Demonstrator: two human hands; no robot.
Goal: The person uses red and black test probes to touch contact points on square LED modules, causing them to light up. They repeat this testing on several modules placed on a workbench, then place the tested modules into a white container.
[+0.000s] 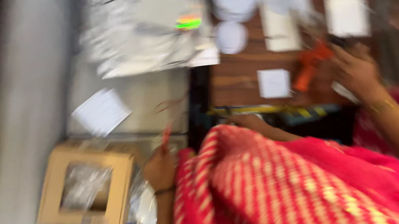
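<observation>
The whole view is blurred and tilted. My left hand (160,169), with a dark band on the wrist, is closed around a thin red wire-like piece (165,136) beside an open cardboard box (86,191). My right hand (356,72), with a gold bangle, lies on the brown wooden board (236,79), right next to an orange tool (310,64). The blur hides whether its fingers grip anything. A pink and red patterned cloth (291,182) covers the lower middle of the view.
White square plates (274,83) and round white pieces (231,37) lie on the board. A crinkled silver-wrapped bundle (142,27) and a white paper (101,112) sit on the grey surface. A yellow-black strip (266,110) runs along the board's edge.
</observation>
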